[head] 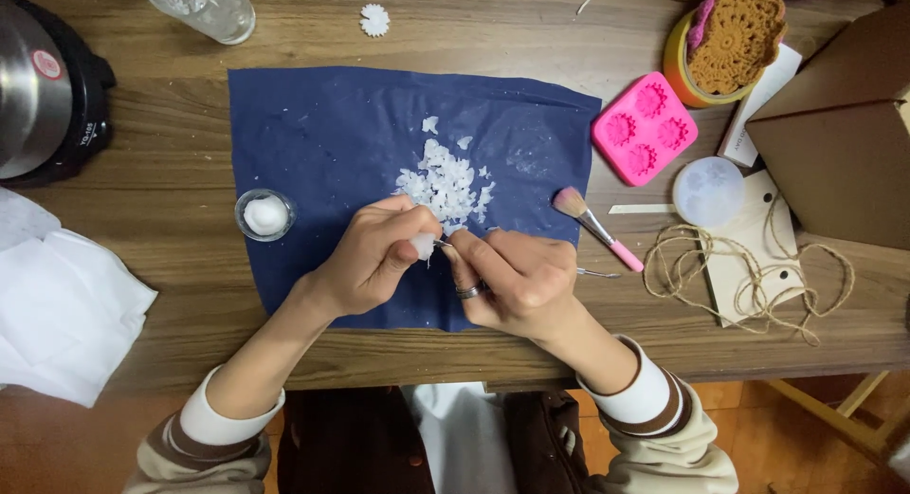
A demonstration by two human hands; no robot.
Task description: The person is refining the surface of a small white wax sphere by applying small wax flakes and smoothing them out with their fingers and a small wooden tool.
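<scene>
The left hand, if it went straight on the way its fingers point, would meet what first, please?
Probably the right hand: the left hand, pinching a small white piece, points right toward it, fingertips nearly touching.

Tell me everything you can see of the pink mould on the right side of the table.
The pink mould is a glossy, rounded-corner square block, silicone by the look of it, lying flat and turned at an angle on the wooden table. Four flower-shaped cavities face up, apparently empty. It sits just off the right edge of the dark blue cloth, beside the yellow-rimmed container and above a round translucent white disc. Neither hand touches it.
</scene>
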